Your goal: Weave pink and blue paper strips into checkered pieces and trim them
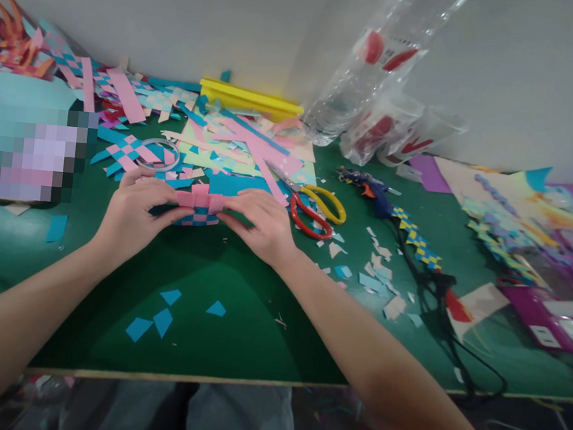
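Between my two hands is a small woven paper piece (201, 209), with pink strips on top and a pink and blue checked part below. My left hand (134, 203) pinches its left end between thumb and fingers. Its right end is pinched the same way by my right hand (260, 223). Blue paper (233, 185) lies just behind it. Scissors (317, 208) with one red and one yellow handle rest right of my right hand. A roll of clear tape (160, 155) lies behind my left hand.
Paper strips and scraps (253, 142) are heaped along the wall around a yellow tray (251, 98). Plastic cups (399, 128) in clear wrap lean at the back. A black cord (427, 297) and a purple packet (548, 318) lie right. Blue scraps (161, 321) lie near the front edge.
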The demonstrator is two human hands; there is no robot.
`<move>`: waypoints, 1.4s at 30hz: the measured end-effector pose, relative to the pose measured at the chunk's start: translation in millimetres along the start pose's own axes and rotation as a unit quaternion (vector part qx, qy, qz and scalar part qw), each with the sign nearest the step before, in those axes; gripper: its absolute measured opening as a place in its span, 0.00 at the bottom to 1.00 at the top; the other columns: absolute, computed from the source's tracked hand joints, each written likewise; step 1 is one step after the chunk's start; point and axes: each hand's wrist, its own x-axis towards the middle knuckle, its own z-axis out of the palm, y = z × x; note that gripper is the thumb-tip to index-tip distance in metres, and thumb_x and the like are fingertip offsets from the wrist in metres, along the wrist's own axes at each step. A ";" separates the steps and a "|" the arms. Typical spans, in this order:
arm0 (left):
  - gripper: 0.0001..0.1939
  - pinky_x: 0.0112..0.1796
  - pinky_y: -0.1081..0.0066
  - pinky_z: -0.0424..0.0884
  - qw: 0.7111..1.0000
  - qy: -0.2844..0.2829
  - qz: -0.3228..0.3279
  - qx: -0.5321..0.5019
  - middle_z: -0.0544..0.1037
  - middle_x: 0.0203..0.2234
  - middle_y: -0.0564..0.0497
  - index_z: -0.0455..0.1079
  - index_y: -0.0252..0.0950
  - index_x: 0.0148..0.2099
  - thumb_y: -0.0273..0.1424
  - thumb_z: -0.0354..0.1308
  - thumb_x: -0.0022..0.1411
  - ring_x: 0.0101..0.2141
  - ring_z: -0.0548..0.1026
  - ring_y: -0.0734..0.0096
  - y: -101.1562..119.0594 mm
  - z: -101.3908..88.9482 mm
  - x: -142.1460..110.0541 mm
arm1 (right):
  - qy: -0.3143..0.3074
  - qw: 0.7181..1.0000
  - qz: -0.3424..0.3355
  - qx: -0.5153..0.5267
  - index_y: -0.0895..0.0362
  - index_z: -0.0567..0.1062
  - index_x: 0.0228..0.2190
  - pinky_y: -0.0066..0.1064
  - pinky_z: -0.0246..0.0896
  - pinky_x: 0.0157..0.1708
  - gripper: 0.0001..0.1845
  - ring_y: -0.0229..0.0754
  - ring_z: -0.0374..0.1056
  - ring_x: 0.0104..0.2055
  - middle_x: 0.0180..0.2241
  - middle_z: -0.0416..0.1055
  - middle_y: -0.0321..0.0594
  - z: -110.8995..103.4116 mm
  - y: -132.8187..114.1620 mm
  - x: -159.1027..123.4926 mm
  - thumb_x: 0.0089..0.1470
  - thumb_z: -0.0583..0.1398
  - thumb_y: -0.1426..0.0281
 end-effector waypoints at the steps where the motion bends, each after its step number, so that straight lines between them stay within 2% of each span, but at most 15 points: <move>1: 0.10 0.52 0.51 0.65 1.000 0.002 -0.001 -0.003 0.81 0.29 0.56 0.76 0.45 0.33 0.43 0.60 0.61 0.32 0.77 0.64 -0.3 0.2 0.0 | 0.005 1.000 0.003 -0.006 0.52 0.78 0.35 0.36 0.72 0.43 0.05 0.40 0.76 0.34 0.31 0.80 0.35 -0.2 0.0 0.0 0.58 0.61 0.66; 7: 0.10 0.50 0.52 0.66 1.000 0.005 -0.003 -0.005 0.82 0.30 0.57 0.75 0.44 0.33 0.43 0.60 0.61 0.33 0.78 0.64 0.2 0.6 -0.2 | -0.010 1.000 0.003 0.010 0.52 0.79 0.35 0.34 0.73 0.41 0.06 0.40 0.77 0.37 0.33 0.81 0.36 -0.3 -0.7 -1.5 0.59 0.61 0.67; 14: 0.09 0.49 0.54 0.69 1.000 0.001 0.000 -0.021 0.82 0.30 0.57 0.76 0.45 0.34 0.43 0.60 0.61 0.33 0.78 0.64 2.0 0.4 -0.4 | 0.005 1.000 0.012 0.005 0.53 0.79 0.32 0.34 0.71 0.40 0.07 0.40 0.76 0.35 0.30 0.80 0.37 3.4 1.7 -3.3 0.59 0.60 0.67; 19: 0.07 0.47 0.54 0.70 1.000 0.000 0.000 -0.009 0.82 0.31 0.57 0.76 0.48 0.36 0.42 0.59 0.62 0.36 0.77 0.61 1.9 1.2 -2.2 | -0.033 0.998 0.044 0.008 0.52 0.79 0.32 0.35 0.71 0.42 0.09 0.40 0.76 0.35 0.29 0.79 0.36 5.6 3.2 -5.6 0.60 0.60 0.64; 24: 0.07 0.44 0.56 0.72 1.000 0.007 0.013 -0.023 0.82 0.30 0.56 0.77 0.46 0.37 0.41 0.61 0.61 0.35 0.76 0.62 0.4 1.7 -2.4 | -0.080 0.993 0.066 0.063 0.52 0.80 0.31 0.36 0.68 0.48 0.08 0.38 0.74 0.32 0.27 0.79 0.34 5.9 3.9 -5.3 0.58 0.61 0.64; 30: 0.09 0.41 0.60 0.73 1.000 -0.006 -0.018 -0.006 0.81 0.33 0.55 0.76 0.44 0.36 0.43 0.59 0.61 0.38 0.76 0.61 3.4 -0.4 -2.2 | -0.118 0.985 0.102 0.075 0.52 0.80 0.32 0.36 0.67 0.44 0.07 0.40 0.73 0.34 0.29 0.79 0.35 5.5 5.0 -4.8 0.57 0.63 0.64; 42: 0.08 0.39 0.61 0.74 1.000 0.013 0.003 -0.005 0.80 0.30 0.55 0.76 0.47 0.33 0.42 0.60 0.61 0.35 0.77 0.62 4.1 0.2 -2.9 | -0.140 0.972 0.149 0.114 0.54 0.80 0.30 0.29 0.65 0.36 0.07 0.37 0.73 0.33 0.29 0.79 0.35 5.9 2.8 -3.5 0.56 0.63 0.65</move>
